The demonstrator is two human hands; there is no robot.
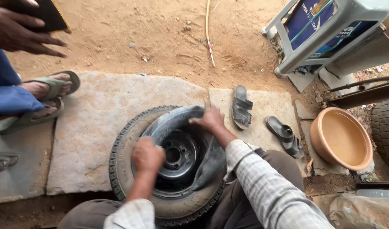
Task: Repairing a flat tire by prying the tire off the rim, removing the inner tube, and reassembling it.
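A black tyre (123,140) on a dark steel wheel rim (179,157) lies flat on a stone slab (88,127) in front of me. A grey rubber inner tube (173,121) sticks out of the tyre, arching over the rim. My left hand (147,156) presses on the tube at the rim's left side. My right hand (210,118) grips the tube at its far top edge. My sleeves are checked and light-coloured.
Two black sandals (242,107) (285,135) lie on the slab to the right. An orange bowl (342,138) stands further right, beside another tyre (385,131). A grey plastic stool (330,34) is at top right. Another person's hand (20,29) and sandalled feet (46,91) are at the left.
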